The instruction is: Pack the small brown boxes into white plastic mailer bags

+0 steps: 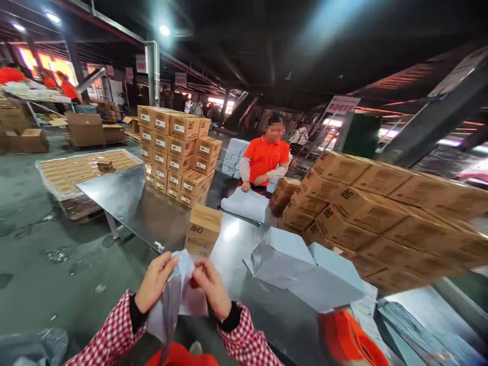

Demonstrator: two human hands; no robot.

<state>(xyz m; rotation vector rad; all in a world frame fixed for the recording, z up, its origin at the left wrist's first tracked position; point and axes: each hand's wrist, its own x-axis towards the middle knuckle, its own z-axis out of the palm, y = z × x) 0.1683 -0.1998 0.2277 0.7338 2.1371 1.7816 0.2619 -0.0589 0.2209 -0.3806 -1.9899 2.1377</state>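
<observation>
My left hand (155,280) pinches one edge of a white plastic mailing bag (162,317) with a grey inside. The fingers of my right hand (214,288) are closed on the bag's other edge, so it hangs between both hands over the near edge of the table. Just beyond stands a small brown carton (203,231), upright on the metal table (238,244) and apart from my hands. A larger pale grey-white bag (305,272) lies to the right, partly spread out.
Brown cartons (175,152) are stacked at the table's far left. More cartons (354,213) form a slanting wall on the right. Across the table a co-worker (267,157) handles a white bag (246,203). An orange object (351,338) and flat bags (415,325) lie near right.
</observation>
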